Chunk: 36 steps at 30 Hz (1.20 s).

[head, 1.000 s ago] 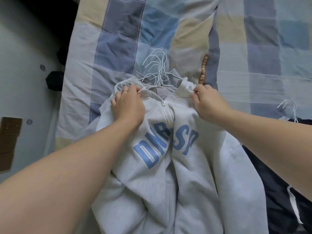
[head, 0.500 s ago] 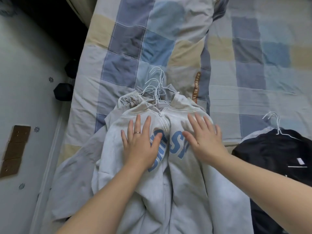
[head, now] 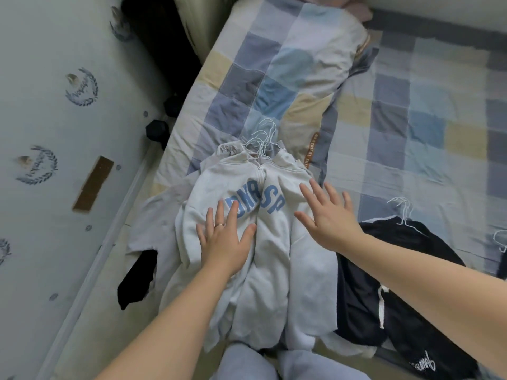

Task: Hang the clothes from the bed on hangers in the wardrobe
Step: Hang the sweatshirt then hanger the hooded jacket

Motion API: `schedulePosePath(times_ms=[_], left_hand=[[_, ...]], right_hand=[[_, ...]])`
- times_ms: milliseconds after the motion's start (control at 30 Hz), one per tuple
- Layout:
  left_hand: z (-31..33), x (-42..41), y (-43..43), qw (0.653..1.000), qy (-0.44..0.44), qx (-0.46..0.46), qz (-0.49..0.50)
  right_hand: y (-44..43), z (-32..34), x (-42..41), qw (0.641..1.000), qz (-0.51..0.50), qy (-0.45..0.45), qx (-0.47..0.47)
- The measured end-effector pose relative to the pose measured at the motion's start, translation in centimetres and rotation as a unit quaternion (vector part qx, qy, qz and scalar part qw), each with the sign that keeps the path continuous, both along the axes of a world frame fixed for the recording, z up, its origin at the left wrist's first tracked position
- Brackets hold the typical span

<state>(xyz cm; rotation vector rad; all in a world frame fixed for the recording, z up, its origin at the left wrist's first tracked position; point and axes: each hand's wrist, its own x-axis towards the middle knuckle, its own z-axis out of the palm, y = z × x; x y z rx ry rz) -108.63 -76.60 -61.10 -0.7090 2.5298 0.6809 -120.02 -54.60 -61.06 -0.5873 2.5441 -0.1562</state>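
Head view, only one. Checked bed cover (head: pixel 406 111) fills the frame from 12 to 3 o'clock and carries everything.

Pale grey zip sweatshirt (head: pixel 274 259) lies front-up mid-frame, zip closed, blue letters across the chest, collar pointing to 12 o'clock, hem hanging off the bed edge toward 6.

A bunch of white wire hangers (head: pixel 262 142) sits at its collar, at 12 o'clock, the hooks sticking out past the neck (how many, cannot tell; whether one is inside the shoulders, cannot tell).

My left hand (head: pixel 223 242): palm down, fingers straight and spread, flat on the chest just at 7 o'clock of the letters, gripping nothing. A ring (head: pixel 220 224) is on one finger.

My right hand (head: pixel 332 218): palm down, fingers straight and fanned, over the sweatshirt's edge at 3 o'clock of the letters, holding nothing; pressing or just above the cloth, cannot tell.

A dark navy garment (head: pixel 389 272) lies beside the sweatshirt at 4 o'clock, touching it, with a white hanger hook (head: pixel 402 212) poking from its top.

A black scrap of cloth (head: pixel 137 278) sits at 8 o'clock, half under a grey sleeve.

My knees in grey trousers (head: pixel 247 363) are at 6 o'clock.
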Motion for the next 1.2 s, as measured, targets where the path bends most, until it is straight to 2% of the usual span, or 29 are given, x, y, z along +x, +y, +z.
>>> schedulePosePath(times_ms=[300, 567, 933, 1200], left_hand=[[6.8, 10.2, 5.5, 0.993, 0.034, -0.039, 0.11], [10.5, 19.2, 9.0, 0.979, 0.042, -0.065, 0.19], [13.8, 37.6, 15.9, 0.943, 0.098, -0.106, 0.3], [14.3, 51.4, 24.4, 0.933, 0.112, -0.117, 0.322]], right_hand=[[2.7, 6.3, 6.3, 0.987, 0.161, 0.017, -0.014], [3.0, 10.3, 13.8, 0.975, 0.214, -0.009, -0.053], [5.6, 12.7, 30.9, 0.935, 0.342, 0.027, -0.093], [11.7, 13.1, 44.6, 0.905, 0.402, 0.061, -0.127]])
